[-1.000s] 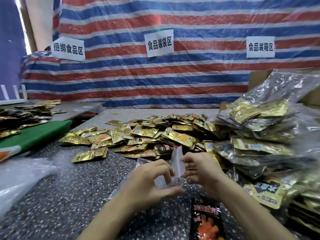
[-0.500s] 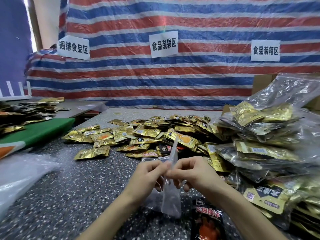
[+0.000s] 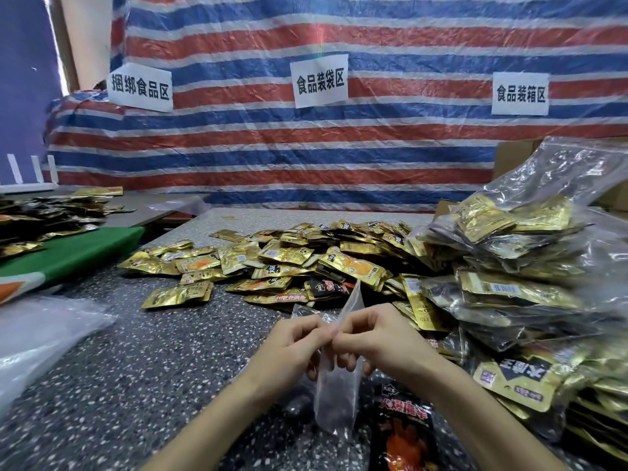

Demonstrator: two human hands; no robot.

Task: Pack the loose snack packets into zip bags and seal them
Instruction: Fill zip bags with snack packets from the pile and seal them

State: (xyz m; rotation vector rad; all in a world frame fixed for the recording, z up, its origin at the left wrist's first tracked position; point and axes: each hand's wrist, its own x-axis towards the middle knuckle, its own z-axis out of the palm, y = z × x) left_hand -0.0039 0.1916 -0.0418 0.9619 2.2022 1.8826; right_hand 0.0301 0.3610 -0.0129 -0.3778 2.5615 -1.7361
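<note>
Likely opening empty bag (image 3: 336, 401), mouth pinched by left grip (image 3: 293, 348) and right grip (image 3: 378, 338); next: part lips, load packets (image 3: 353, 266).

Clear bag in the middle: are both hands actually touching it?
Touching. The head view shows the left hand and right hand pinching the clear bag near its top, fingertips meeting on the plastic, the rest hanging below them.

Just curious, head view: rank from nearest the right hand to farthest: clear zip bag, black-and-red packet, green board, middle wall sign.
1. clear zip bag, pinched by the right hand
2. black-and-red packet, just below the hand
3. green board, far left
4. middle wall sign, far back
</note>
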